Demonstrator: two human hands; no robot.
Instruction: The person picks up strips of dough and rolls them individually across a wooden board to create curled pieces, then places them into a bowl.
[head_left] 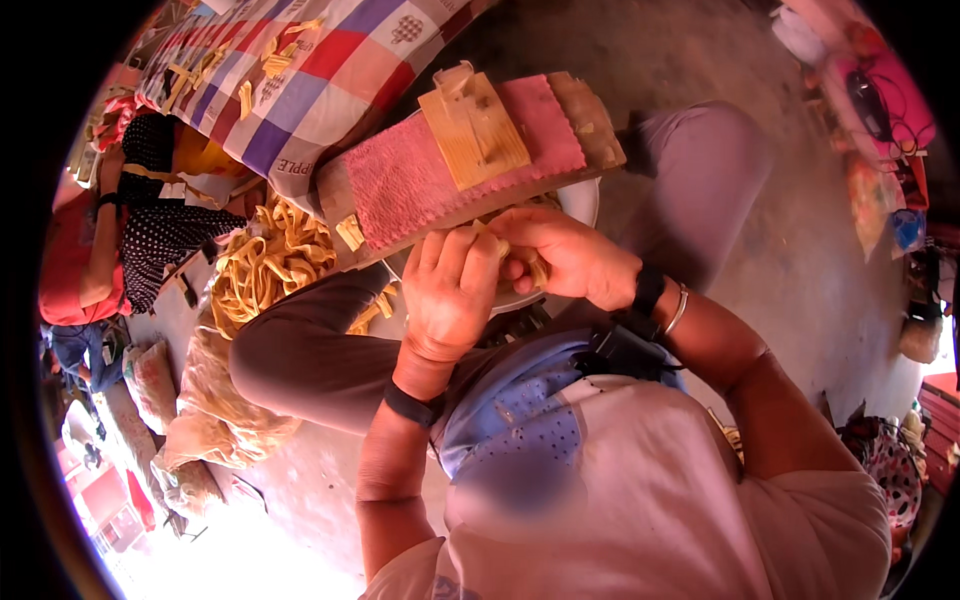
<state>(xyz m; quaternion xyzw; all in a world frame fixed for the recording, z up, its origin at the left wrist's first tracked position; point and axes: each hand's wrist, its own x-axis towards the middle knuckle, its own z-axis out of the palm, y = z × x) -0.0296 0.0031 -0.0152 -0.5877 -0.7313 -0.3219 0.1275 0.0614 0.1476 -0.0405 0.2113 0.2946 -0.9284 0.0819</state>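
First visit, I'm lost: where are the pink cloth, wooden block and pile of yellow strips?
Pink cloth [395,187]: head view, bare left part.
Wooden block [460,135]: head view, flat top.
Pile of yellow strips [272,258]: head view, middle.

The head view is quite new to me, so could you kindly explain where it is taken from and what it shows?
It comes from a wide fisheye camera on a person's head, looking down, so edges bend near the rim. There is no machine: the left hand and right hand are bare and belong to the wearer. They meet in front of the board; the right holds a yellowish piece, partly hidden by fingers, and the left's exact grip is unclear. On the board lies a pink cloth, with a wooden block on it. Yellowish strips are heaped to the left.
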